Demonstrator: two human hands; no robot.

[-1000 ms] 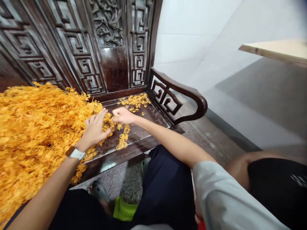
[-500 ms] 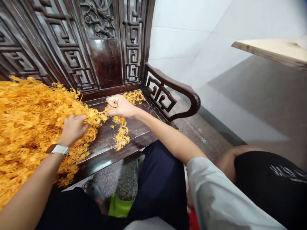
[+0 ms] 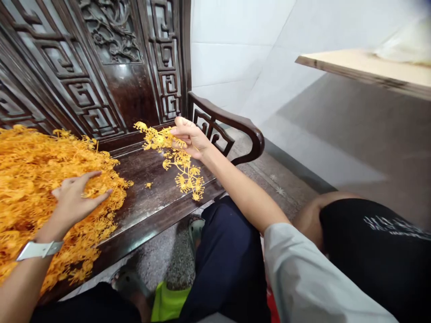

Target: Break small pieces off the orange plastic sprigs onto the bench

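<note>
A big heap of orange-yellow artificial flower sprigs (image 3: 30, 179) covers the left part of a dark wooden bench (image 3: 134, 211). My left hand (image 3: 76, 197), with a pale watch band on the wrist, is over the heap's right side; its thumb and fingers are spread apart. My right hand (image 3: 191, 137) pinches a yellow flower sprig (image 3: 160, 139) above the bench, to the right of the heap. Branches with spidery blossoms (image 3: 188, 175) hang below that hand. One small loose blossom (image 3: 148, 185) lies on the seat.
Behind the seat rises a carved lattice backrest (image 3: 134, 96); a curved armrest (image 3: 249, 134) closes its right end. A wooden board (image 3: 353, 67) juts in at upper right. Another person's dark-clothed leg (image 3: 363, 251) is close on my right. Something bright green (image 3: 170, 300) is between my feet.
My right hand has drawn the sprig away from the heap, up and to the right along the bench. My left hand has opened and moved back left over the heap. The view has shifted slightly right.
</note>
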